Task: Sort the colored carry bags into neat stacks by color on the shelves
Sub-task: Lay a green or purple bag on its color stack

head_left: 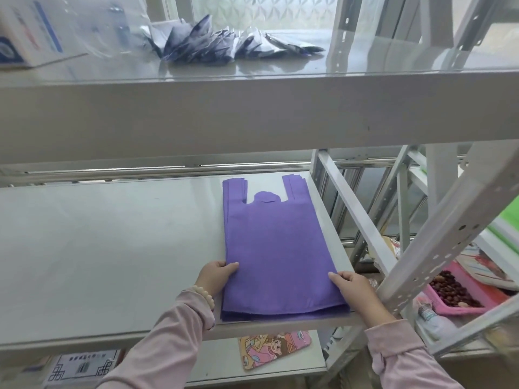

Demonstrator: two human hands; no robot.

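Where it all lands: middle shelf, smooth pale grey sheet metal. It looks slick, so I'd say a nudged pile could skate on it.
Upper shelf: same grey metal with a deep front lip hanging low. Knuckles or lifted straps could catch it on the way out.
Purple bags: a flat stack at the right end of the middle shelf, right side close to the shelf's edge. They are vest-shaped carriers in matte, non-woven-looking fabric, straps pointing to the back with a rounded tab between them. The lower layers peek out at the front. Pushed further right, the stack could slip over the side; let go unevenly, the layers could shear.
Left hand: fingers curled onto the stack's left edge near the front corner, gripping it.
Right hand: thumb on top, holding the right edge near the front.
Bracelet: pale round beads on the left wrist. They might snag a fabric edge.
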